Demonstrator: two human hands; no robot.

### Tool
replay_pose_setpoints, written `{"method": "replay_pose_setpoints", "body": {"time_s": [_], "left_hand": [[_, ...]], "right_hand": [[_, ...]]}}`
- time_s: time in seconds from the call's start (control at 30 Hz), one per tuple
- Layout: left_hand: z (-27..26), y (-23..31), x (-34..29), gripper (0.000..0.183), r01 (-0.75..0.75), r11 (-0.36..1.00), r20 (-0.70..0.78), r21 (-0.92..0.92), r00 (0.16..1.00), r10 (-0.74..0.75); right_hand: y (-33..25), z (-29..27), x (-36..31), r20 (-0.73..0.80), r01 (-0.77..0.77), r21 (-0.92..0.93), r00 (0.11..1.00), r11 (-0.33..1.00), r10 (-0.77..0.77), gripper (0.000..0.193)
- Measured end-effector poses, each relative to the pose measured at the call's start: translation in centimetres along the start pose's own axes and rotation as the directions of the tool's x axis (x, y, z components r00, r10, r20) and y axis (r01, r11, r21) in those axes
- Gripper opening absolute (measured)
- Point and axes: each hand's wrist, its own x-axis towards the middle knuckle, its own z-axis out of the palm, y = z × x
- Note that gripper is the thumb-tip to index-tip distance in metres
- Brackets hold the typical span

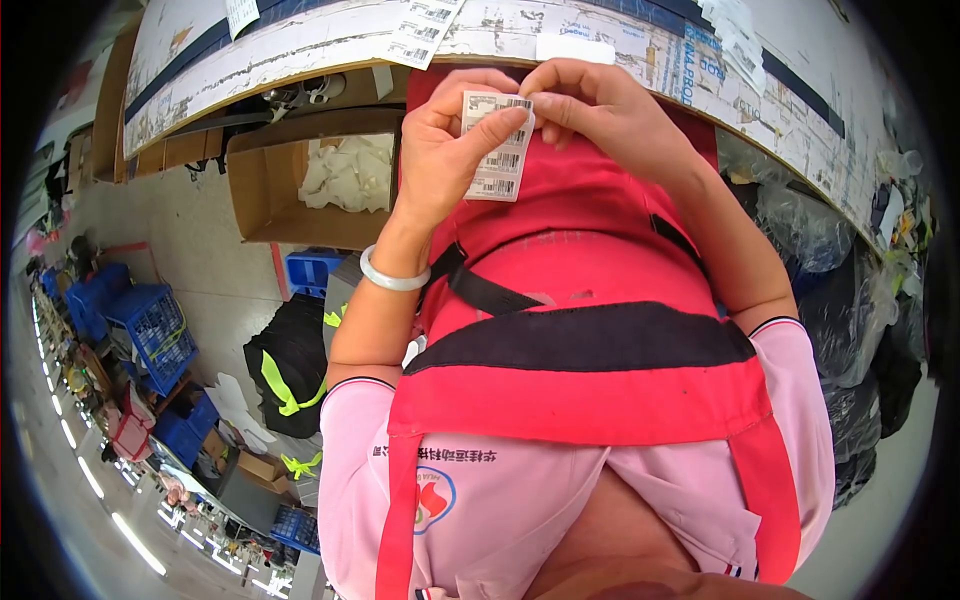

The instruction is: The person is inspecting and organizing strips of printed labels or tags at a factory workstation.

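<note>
My left hand (440, 145) is closed on a small white sheet of barcode labels (497, 186), its thumb pressed across the front. The sheet hangs upright before my red apron (590, 200), just off the near edge of the table. At the sheet's upper right corner, my right hand (610, 115) is closed in a pinch. Its fingertips meet the corner; whether a single label is lifted there is too small to tell. Another strip of barcode labels (424, 32) lies on the tabletop beyond my hands, overlapping the edge.
The worn white table (330, 50) spans the far side, with a blank white slip (575, 49) near its edge. Below it at left, an open cardboard box (262, 190) holds crumpled pale paper (347, 172). Blue crates (155, 325) stand farther left; plastic-wrapped dark bundles (835, 300) are at right.
</note>
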Motion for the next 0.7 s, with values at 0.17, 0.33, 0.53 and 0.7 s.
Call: {"method": "replay_pose_setpoints", "body": {"time_s": [0.17, 0.33, 0.53, 0.7], "left_hand": [[0.4, 1.0, -0.2, 0.016, 0.049, 0.996, 0.100, -0.079, 0.994, -0.041], [0.4, 0.1, 0.0, 0.015, 0.059, 0.997, -0.013, -0.048, 0.998, -0.060], [1.0, -0.2, 0.6, 0.010, 0.209, 0.978, 0.010, 0.003, 0.978, -0.209], [0.0, -1.5, 1.1, 0.012, 0.072, 0.997, 0.135, 0.026, 0.988, -0.075]], "right_hand": [[1.8, 0.7, -0.5, 0.120, -0.149, 0.217, 0.985, 0.965, 0.126, 0.021], [1.4, 0.6, -1.4, -0.163, -0.015, 0.130, 0.986, 0.991, 0.036, 0.021], [1.6, 0.2, -1.5, -0.248, -0.005, 0.033, 0.969, 0.999, 0.013, 0.016], [2.0, -1.8, -0.5, -0.387, 0.044, -0.190, 0.915, 0.981, -0.116, 0.015]]}}
